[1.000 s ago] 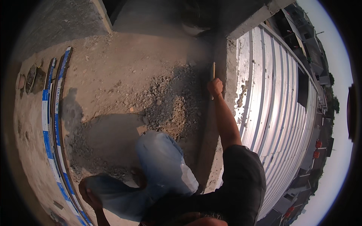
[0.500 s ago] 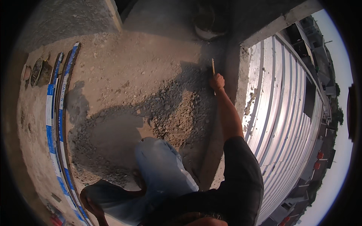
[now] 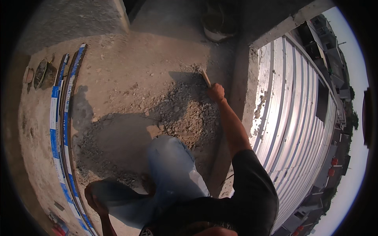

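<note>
Out in front of me, my right hand (image 3: 216,93) is closed around a narrow, light wooden strip (image 3: 205,78). It slants up and to the left from my fist, and its far end is at loose grit on the floor. Just below lies a heap of grey-brown rubble (image 3: 193,118), partly in shadow. A patch of fine grey powder (image 3: 124,137) spreads left of the heap, ringed by crumbs. My left hand (image 3: 95,200) lies against my bent left knee with nothing in it; its fingers are dark and only partly visible.
Long blue-and-white wrapped bars (image 3: 65,118) run along the left. Beyond them sits a dark, shallow pan (image 3: 40,73). A bucket (image 3: 216,35) stands in shade at the far end. On the right, a low concrete ledge (image 3: 252,78) borders corrugated metal roofing (image 3: 291,110).
My right hand has moved left and slightly nearer. The strip has swung from nearly upright to leaning left, with loose grit now around its far end. My left hand stays at the knee.
</note>
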Tool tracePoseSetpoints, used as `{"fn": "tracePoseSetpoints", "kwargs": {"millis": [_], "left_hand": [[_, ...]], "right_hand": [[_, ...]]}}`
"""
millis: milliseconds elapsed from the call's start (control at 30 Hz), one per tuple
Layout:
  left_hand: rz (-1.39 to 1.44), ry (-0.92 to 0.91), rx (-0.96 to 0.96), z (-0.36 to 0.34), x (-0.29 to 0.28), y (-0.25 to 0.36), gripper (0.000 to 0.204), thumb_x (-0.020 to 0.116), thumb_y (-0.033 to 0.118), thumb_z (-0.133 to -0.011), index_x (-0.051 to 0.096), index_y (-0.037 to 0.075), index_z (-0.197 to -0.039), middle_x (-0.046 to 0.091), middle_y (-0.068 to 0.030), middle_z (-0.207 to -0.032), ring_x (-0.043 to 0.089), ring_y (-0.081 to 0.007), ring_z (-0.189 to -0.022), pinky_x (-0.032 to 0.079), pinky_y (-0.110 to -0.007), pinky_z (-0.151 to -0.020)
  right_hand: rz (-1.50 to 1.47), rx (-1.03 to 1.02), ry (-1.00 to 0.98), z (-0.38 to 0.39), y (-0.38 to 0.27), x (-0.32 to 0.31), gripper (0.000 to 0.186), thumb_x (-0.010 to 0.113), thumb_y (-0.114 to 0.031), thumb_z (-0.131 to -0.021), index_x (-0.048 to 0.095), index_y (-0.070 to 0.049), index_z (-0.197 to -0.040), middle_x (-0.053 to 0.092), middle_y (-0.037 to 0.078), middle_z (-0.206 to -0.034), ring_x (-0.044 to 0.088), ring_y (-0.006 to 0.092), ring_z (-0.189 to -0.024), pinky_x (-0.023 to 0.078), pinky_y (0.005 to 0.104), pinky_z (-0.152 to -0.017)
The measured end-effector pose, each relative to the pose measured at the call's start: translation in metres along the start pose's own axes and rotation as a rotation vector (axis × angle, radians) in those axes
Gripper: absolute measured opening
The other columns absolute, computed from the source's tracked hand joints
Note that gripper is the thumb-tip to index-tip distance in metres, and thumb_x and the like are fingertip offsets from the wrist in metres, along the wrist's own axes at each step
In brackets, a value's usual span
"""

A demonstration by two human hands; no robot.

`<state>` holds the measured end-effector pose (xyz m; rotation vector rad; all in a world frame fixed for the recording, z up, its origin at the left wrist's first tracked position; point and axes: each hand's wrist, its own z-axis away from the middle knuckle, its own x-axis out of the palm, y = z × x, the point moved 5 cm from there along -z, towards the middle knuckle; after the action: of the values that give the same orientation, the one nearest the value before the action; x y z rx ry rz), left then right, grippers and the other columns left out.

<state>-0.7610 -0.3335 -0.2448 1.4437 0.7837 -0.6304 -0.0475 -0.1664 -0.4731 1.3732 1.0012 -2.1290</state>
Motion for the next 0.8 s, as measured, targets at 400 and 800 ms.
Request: {"fn": "tracePoseSetpoints", "kwargs": {"millis": [400,800], "left_hand": [[0.082,-0.038,0.187,-0.026,0.032,-0.018,0.046,0.045,0.034,-0.094,0.055,-0.004,-0.118,0.053,-0.0196,-0.124,0.048,-0.0349,-0.117,0.035,-0.046,-0.101],[0.147,-0.115,0.291,-0.044,0.045,0.024,0.041,0.046,0.030,-0.095,0.056,-0.003,-0.116,0.054,-0.0199,-0.122,0.050,-0.0346,-0.115,0.037,-0.046,-0.098]], "right_hand": [[-0.243,-0.024,-0.038,0.091,-0.070,0.069,0.023,0.060,-0.017,-0.073,0.069,0.000,-0.087,0.067,0.025,-0.084,0.066,0.0395,-0.081,0.053,0.0451,-0.075],[-0.324,-0.037,0.173,0.132,-0.030,0.007,0.025,0.057,-0.018,-0.077,0.064,0.004,-0.083,0.063,0.029,-0.079,0.063,0.0469,-0.080,0.051,0.0499,-0.070]]}}
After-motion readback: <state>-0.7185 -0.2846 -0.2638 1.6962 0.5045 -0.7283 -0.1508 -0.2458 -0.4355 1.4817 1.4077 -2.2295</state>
